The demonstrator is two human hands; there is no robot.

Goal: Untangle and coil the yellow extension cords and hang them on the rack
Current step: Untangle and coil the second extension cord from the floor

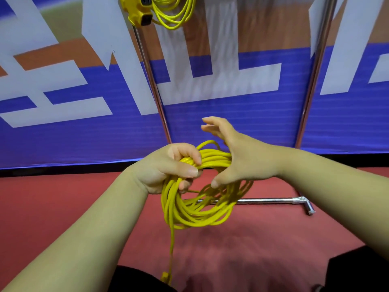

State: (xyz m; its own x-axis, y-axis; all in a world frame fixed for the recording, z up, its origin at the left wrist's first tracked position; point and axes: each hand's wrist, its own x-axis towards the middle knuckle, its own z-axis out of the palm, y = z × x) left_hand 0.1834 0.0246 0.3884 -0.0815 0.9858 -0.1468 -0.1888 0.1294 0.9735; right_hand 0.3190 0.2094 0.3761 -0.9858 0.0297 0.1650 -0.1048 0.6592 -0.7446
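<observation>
while the left hand (166, 167) grips the yellow coil (189, 218), the right hand (237, 163) spreads open at its three o'clock; rack (153, 85) at twelve o'clock.

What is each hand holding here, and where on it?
Left hand grips the coiled yellow extension cord at the top of its loops; right hand open, holding nothing.

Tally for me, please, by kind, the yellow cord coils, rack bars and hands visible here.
Yellow extension cord coils: 2, held coil and hanging coil.
Shiny metal upright poles: 2, left pole and right pole.
Silver floor bar: 1.
Bare hands: 2, left hand and right hand.
Total: 7.
</observation>
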